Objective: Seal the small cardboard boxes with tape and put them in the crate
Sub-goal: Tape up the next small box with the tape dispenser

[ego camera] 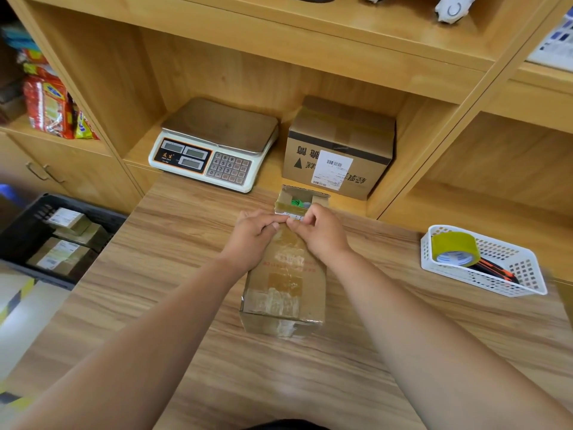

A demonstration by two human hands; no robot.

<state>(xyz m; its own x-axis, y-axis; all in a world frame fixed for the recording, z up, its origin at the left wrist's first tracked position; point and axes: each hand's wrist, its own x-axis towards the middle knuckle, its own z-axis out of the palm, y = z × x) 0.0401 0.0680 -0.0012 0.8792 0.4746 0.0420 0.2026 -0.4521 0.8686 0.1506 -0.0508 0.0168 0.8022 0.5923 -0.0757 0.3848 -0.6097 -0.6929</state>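
Table (170,237) scene, packing in hand: the black crate (93,209) at your left holds sealed boxes (65,218), and the small cardboard box (285,283) lies flat before you, far end open. Your left hand (251,234) and right hand (319,231), close together, both pinch that end's flap (296,216); press it square before fetching the tape roll (454,246).

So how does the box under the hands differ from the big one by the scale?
The small box is narrower, far flap open; the big box is taped shut. The left hand and right hand pinch the small box; the big box sits untouched, labelled. Both are brown cardboard.
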